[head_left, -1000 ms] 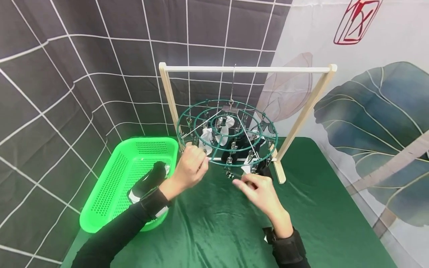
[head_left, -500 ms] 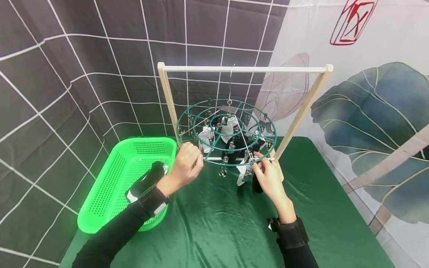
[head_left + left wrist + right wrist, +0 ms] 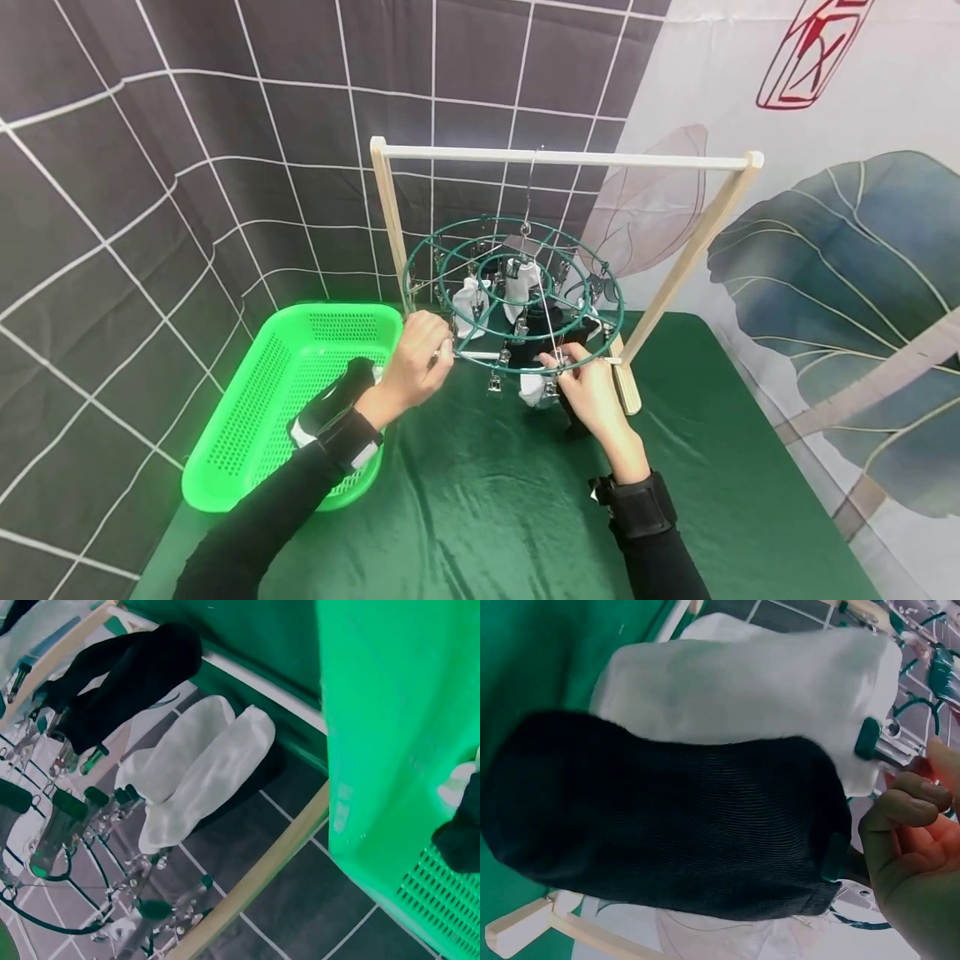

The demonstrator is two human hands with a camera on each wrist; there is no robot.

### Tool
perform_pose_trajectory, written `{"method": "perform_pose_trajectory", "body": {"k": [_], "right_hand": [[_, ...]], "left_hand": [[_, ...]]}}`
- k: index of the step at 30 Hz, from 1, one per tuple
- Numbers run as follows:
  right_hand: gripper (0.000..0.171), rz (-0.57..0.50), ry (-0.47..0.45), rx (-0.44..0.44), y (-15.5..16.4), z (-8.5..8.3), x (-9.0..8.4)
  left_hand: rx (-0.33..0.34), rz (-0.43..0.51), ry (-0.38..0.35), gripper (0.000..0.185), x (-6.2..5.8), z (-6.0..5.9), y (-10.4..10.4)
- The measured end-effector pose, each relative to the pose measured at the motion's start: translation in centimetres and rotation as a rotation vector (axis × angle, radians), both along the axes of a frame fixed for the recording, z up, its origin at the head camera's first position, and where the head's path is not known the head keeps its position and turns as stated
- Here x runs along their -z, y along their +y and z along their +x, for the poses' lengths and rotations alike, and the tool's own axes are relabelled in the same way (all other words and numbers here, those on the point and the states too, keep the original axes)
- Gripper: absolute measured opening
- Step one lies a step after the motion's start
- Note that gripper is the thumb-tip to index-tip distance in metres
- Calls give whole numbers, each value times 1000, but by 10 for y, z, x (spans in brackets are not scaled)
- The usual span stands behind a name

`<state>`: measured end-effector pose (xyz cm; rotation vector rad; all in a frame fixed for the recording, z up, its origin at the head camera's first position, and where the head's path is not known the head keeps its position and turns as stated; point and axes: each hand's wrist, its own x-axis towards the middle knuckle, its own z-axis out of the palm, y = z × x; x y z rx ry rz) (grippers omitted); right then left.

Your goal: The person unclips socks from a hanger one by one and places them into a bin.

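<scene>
A round green sock hanger with metal clips hangs from a wooden stand. My right hand is at its front right rim. In the right wrist view thumb and fingers pinch a clip, whose green tip bites a white sock. A black sock hangs from another clip just beside that hand. My left hand has curled fingers at the front left rim and seems to hold it; its fingertips are hidden. White socks and black socks hang from other clips.
A bright green basket stands at the left, with a black and white sock bundle inside, partly behind my left forearm. The stand's top bar crosses above the hanger. A green cloth covers the table.
My right hand has moved up to the hanger's front right rim and taken a clip there. The hanger has turned slightly, its front clips shifting left. The left hand stays at the rim.
</scene>
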<state>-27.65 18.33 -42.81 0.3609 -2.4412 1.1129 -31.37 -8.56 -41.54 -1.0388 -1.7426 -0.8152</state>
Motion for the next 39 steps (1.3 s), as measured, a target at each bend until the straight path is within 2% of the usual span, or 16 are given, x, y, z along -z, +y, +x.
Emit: {"method": "perform_pose_trajectory", "body": {"k": [3, 6, 8, 10, 13, 17, 20, 23, 28, 32, 34, 35, 37, 39], "right_hand": [[24, -19, 35, 45, -4, 3, 0], [25, -33, 73, 94, -7, 6, 0], [24, -42, 91, 116, -9, 7, 0], [24, -50, 99, 122, -10, 9, -1], [23, -62, 87, 102, -13, 10, -2], [21, -34, 84, 65, -15, 10, -4], [25, 43, 129, 56, -15, 12, -4], [34, 135, 219, 87, -17, 14, -2], [43, 198, 389, 156, -26, 18, 4], [41, 171, 464, 166, -33, 21, 6], [39, 162, 480, 165, -36, 22, 6], [37, 158, 492, 162, -37, 23, 6], [35, 146, 501, 156, -39, 24, 5], [33, 146, 510, 152, -41, 25, 6]], "left_hand": [[-12, 66, 52, 14, -3, 2, 6], [-6, 94, 152, 15, -9, 9, 16], [9, 67, 211, 17, -14, 15, 23], [30, 12, 233, 19, -19, 21, 30], [44, -80, 189, 20, -25, 31, 39], [-2, -143, 121, 19, -26, 40, 45], [-40, -134, 75, 18, -23, 42, 47], [-74, -99, 19, 17, -21, 42, 48], [-149, -27, -6, 21, -16, 38, 48], [-200, 67, -9, 24, -11, 35, 45], [-182, 172, -24, 23, -5, 35, 44], [-173, 245, -31, 20, -5, 38, 45], [-152, 427, -82, 21, 5, 42, 46], [-109, 646, -200, 29, 18, 49, 50]]}}
